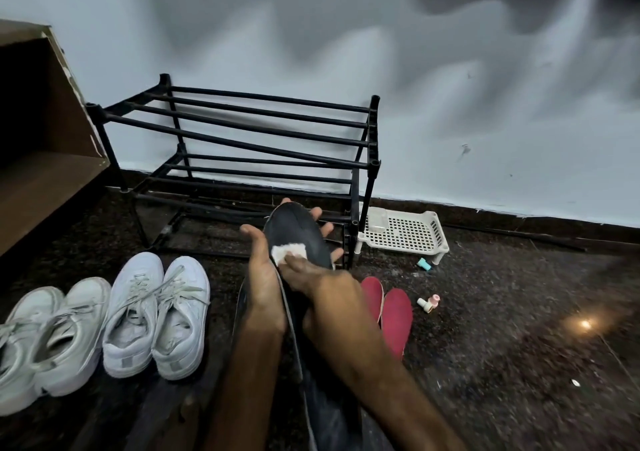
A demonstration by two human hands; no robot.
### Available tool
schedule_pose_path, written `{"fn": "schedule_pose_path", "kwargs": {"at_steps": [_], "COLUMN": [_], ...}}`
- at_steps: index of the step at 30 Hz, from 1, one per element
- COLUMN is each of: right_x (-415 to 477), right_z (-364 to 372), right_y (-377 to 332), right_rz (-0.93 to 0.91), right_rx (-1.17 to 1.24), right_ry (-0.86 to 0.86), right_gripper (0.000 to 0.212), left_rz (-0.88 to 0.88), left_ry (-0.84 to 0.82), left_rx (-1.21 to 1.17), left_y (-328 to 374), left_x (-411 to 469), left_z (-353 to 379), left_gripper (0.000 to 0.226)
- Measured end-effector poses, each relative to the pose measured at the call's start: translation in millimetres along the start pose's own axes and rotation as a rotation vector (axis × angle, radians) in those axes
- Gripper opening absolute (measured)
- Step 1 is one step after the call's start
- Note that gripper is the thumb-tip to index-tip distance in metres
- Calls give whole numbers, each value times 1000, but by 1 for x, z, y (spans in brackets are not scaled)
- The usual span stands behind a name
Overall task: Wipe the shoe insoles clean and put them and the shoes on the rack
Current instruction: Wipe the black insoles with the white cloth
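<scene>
A dark insole (298,232) is raised in front of the black two-tier rack (242,128). My left hand (263,277) cradles it from below, with the thumb on its left edge and the fingertips showing past its right edge. My right hand (329,298) holds a small white wipe (289,250) against the insole's upper face. Two red insoles (396,315) lie on the floor to the right, partly hidden by my right forearm. A white pair of sneakers (156,315) and a greyer pair (48,336) stand on the floor to the left.
A white perforated basket (405,232) sits beside the rack's right leg. A teal cap (424,264) and a small pink-and-cream bottle (429,303) lie near it. A brown wooden cabinet (41,159) stands at the left. The dark speckled floor meets a pale wall.
</scene>
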State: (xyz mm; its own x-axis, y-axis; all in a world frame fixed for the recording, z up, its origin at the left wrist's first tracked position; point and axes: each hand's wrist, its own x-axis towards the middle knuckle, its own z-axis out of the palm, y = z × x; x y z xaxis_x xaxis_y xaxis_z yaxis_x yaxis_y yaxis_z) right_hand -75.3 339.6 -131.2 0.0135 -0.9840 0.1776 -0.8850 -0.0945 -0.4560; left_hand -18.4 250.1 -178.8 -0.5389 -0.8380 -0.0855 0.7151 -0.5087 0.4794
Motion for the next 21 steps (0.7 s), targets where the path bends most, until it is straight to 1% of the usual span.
{"fn": "schedule_pose_path", "kwargs": {"at_steps": [2,5,7,9,11,12,13,15,16,18,21], "right_x": [12,30,33,22,4,-2,-3,7,15,30,37], "right_z": [-5,-19,-21,-13,0,7,11,11,5,-8,-20], "right_y": [-6,5,15,16,10,7,4,-3,-7,-5,15], "right_rz": [-53,-96,-64,18,74,61,32,-42,-69,-88,6], "right_rx": [24,-141,-198,-220,-151,-86,-27,-12,-42,-134,-256], "right_ry": [43,-6,-28,-23,-24,-12,-13,0,-3,-31,-22], "right_gripper": [55,61,59,58,61,62,63,66,68,69,67], "left_rz": [-49,-73,-64,-2,88,115,113,18,-30,-61,1], "left_ry": [-43,-47,-27,0,23,43,58,38,33,11,13], "left_rx": [-29,-14,21,54,48,62,87,135,144,110,66], "left_y": [0,2,2,3,8,11,14,19,19,19,19], "left_x": [-5,-8,-7,-2,2,3,3,0,-1,-3,-6], "left_z": [2,6,6,4,0,-2,-2,2,0,1,1], "left_gripper": [96,94,92,89,87,87,88,93,95,96,95]}}
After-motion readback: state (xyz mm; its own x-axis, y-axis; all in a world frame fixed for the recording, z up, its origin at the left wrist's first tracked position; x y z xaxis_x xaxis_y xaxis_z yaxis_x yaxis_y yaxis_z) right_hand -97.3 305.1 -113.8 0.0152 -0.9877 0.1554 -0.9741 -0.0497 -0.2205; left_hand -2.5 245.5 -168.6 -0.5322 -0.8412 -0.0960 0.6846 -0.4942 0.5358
